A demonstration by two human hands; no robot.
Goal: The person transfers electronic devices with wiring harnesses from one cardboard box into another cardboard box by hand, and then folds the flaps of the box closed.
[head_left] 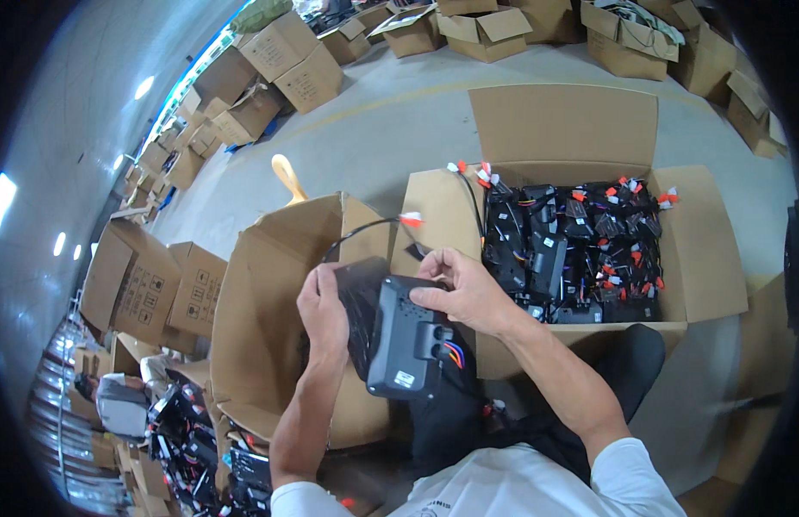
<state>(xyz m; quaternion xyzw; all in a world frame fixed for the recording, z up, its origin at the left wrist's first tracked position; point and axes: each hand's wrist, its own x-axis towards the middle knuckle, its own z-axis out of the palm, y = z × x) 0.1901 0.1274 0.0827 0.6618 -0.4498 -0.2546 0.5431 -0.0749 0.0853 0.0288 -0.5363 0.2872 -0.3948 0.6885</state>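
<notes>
In front of my body I hold a black rectangular electronic unit (pixel 403 345) tilted, with a small white label, speaker holes and coloured wires at its side. My right hand (pixel 465 289) is closed on the unit's upper edge, thumb on its face. My left hand (pixel 324 312) grips a dark glossy flat piece (pixel 358 297) beside the unit; whether this is a plastic bag or another unit I cannot tell. A black cable with a red and white connector (pixel 410 221) arches above both hands. Part of the left fingers is hidden.
An open carton (pixel 714 250) full of black units with red and white connectors stands at the right. Another open carton (pixel 266 302) is under my left arm. More black units (pixel 188 444) lie at lower left, near another person (pixel 154 375). Several cartons (pixel 481 34) line the far floor.
</notes>
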